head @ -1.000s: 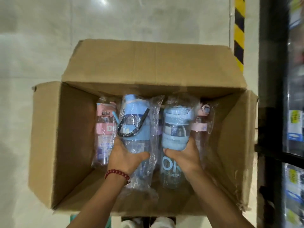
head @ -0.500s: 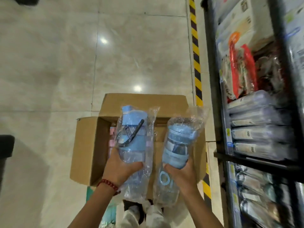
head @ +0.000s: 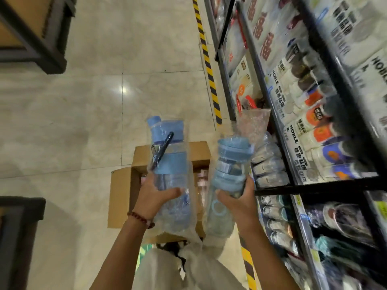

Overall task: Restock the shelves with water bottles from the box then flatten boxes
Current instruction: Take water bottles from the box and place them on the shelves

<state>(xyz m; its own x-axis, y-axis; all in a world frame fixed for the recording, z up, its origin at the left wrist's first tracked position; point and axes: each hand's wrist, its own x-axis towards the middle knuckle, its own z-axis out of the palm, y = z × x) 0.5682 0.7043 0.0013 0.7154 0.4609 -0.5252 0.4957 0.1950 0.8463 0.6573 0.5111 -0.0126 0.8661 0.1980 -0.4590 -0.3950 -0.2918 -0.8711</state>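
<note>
My left hand (head: 156, 195) grips a blue water bottle (head: 169, 164) in a clear plastic bag, with a black strap across its cap. My right hand (head: 238, 203) grips a second blue water bottle (head: 227, 174), also bagged, close to the shelf edge. Both bottles are held upright above the open cardboard box (head: 121, 197) on the floor below. Pink-capped bottles (head: 201, 181) show inside the box between my hands. The black shelf unit (head: 293, 187) stands at the right, with bagged bottles lying on its lower levels.
Boxed goods fill the upper shelves (head: 303, 126). A yellow-black hazard stripe (head: 209, 65) runs along the shelf base on the tiled floor. Dark-framed furniture stands at the top left (head: 35, 34) and lower left (head: 18, 237).
Both hands lifted the two blue bottles out of the box and raised them. The view rose and turned right toward the shelves, so the box now looks small below.
</note>
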